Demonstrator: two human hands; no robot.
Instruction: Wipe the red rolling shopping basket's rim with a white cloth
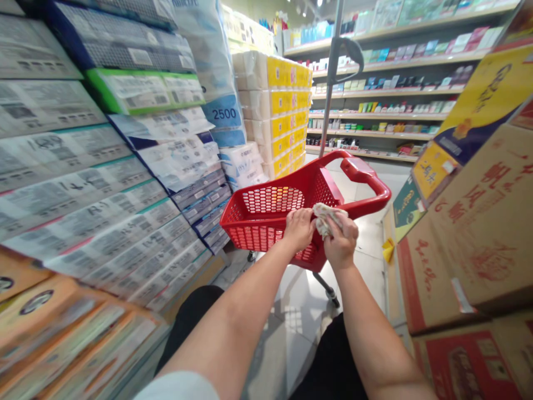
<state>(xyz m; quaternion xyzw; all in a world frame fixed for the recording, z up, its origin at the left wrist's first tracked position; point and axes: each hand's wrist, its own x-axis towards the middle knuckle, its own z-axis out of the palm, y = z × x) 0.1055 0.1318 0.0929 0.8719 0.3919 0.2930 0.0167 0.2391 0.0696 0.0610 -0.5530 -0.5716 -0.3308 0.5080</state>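
A red plastic shopping cart (266, 225) with a perforated basket stands in the aisle, its handle at the right. My left hand (298, 229) has its fingers wrapped over the near rim of the basket. Just right of it, my right hand (342, 241) grips a crumpled whitish cloth (327, 218), which touches the rim close to the base of the handle. The two hands are close together, with the cloth between them.
Stacked white packages (83, 183) rise at the left, with orange boxes (50, 311) below. Yellow-and-white packs (287, 111) stand behind the cart, beside a metal pole (327, 105). Cardboard cartons (478, 239) line the right; stocked shelves (383, 91) fill the back.
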